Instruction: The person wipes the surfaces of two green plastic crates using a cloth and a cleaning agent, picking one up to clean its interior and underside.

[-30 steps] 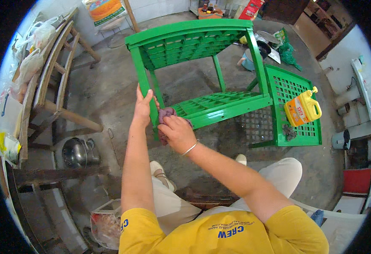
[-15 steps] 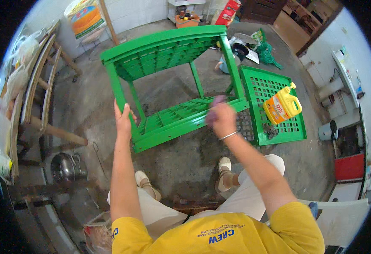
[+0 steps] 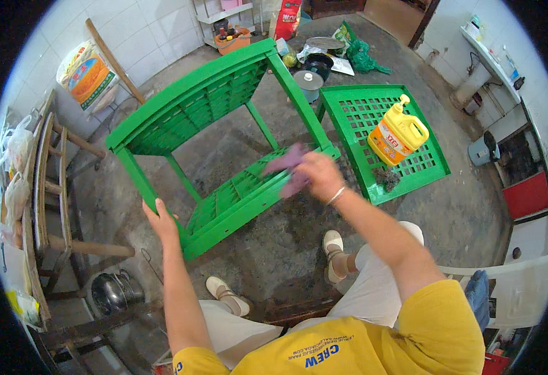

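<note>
Green plastic rack (image 3: 192,112) tilts in front of the person, the left hand (image 3: 161,222) curled round its near left corner. Blurred, the right hand (image 3: 319,175) clutches a purple cloth (image 3: 294,157) by its lower rail; contact is unclear. Rightward, a perforated green stand (image 3: 421,182) bears a dark scourer (image 3: 388,180) and yellow jug (image 3: 398,137), orange-labelled with white characters. Blue lettering marks the yellow shirt (image 3: 374,350).

Holds a green rack (image 3: 199,115) in the left grip (image 3: 161,222), a blurred purple cloth (image 3: 294,182) in the right grip (image 3: 323,176) at the lower rail (image 3: 244,219). Shows a yellow bottle (image 3: 396,139) and dark scourer (image 3: 386,180) on a green worktop (image 3: 419,179) alongside.
</note>
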A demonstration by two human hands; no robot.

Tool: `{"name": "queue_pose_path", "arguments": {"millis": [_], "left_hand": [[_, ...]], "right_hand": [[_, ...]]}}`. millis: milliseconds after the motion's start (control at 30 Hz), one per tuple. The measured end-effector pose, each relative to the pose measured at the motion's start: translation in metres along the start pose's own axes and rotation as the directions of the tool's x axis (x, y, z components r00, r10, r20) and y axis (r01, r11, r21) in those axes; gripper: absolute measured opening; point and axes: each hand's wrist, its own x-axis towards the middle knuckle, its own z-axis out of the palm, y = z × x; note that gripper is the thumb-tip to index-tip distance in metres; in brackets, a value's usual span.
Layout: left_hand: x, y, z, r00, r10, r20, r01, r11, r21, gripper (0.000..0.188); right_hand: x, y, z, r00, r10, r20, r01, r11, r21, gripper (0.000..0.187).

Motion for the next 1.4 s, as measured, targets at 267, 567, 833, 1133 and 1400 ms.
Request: {"name": "queue_pose_path", "arguments": {"millis": [267,567,833,1133,1400], "left_hand": [[0.003,0.01,-0.003,0.999,-0.034,0.027,0.028,0.978,0.205,0.045],[0.005,0.01,0.004,0.999,0.016,-0.04,-0.001,0.937,0.351,0.054],[-0.002,0.013,0.011,0.992,0.123,-0.018,-0.106,0.914,0.393,0.053],[0.02,0.01,-0.001,0.999,0.012,-0.034,-0.002,0.96,0.279,0.046],[0.033,0.02,-0.038,0.999,0.046,0.005,-0.044,0.931,0.363,0.05]], "right_hand": [[-0.035,0.074,-0.031,0.602,0.739,-0.304,-0.743,0.657,0.125,0.018],[-0.023,0.059,-0.017,0.615,0.727,-0.305,-0.607,0.684,0.406,0.021],[-0.008,0.075,0.007,0.426,0.893,-0.146,-0.708,0.43,0.56,0.027],[0.002,0.085,-0.012,0.478,0.824,0.304,-0.72,0.169,0.673,0.058],[0.022,0.025,-0.026,0.666,0.702,0.253,-0.587,0.283,0.759,0.058]]}}
